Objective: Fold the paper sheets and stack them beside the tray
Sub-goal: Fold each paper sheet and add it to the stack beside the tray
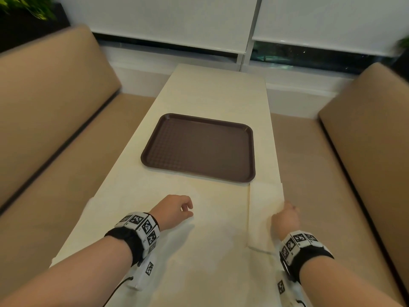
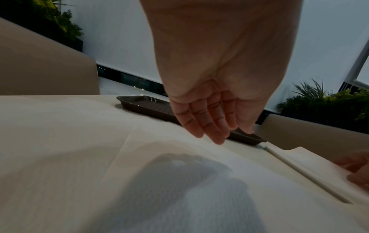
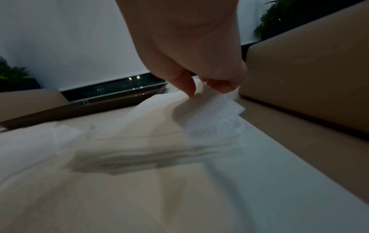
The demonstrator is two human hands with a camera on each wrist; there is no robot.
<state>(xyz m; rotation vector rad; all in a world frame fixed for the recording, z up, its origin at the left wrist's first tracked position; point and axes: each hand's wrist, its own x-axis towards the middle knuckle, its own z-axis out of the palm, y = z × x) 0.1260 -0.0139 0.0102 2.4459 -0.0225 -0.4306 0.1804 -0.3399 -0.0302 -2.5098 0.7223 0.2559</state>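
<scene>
A large white paper sheet (image 1: 212,229) lies flat across the near part of the table, in front of a dark brown tray (image 1: 152,138). My left hand (image 1: 188,210) hovers over the sheet's left half with loosely hanging fingers (image 2: 217,138) and holds nothing. At the table's right edge, just in front of the tray's near right corner, sits a narrow folded strip of white paper (image 1: 263,209). My right hand (image 1: 285,206) pinches its outer edge between thumb and fingers. In the right wrist view the pinched paper (image 3: 211,110) is lifted slightly off the table.
The cream table (image 1: 212,91) runs away from me between two tan bench seats (image 1: 55,107). Its far end meets a window wall with white blinds. Plants (image 2: 329,102) stand behind the benches. The tray (image 2: 139,104) holds nothing.
</scene>
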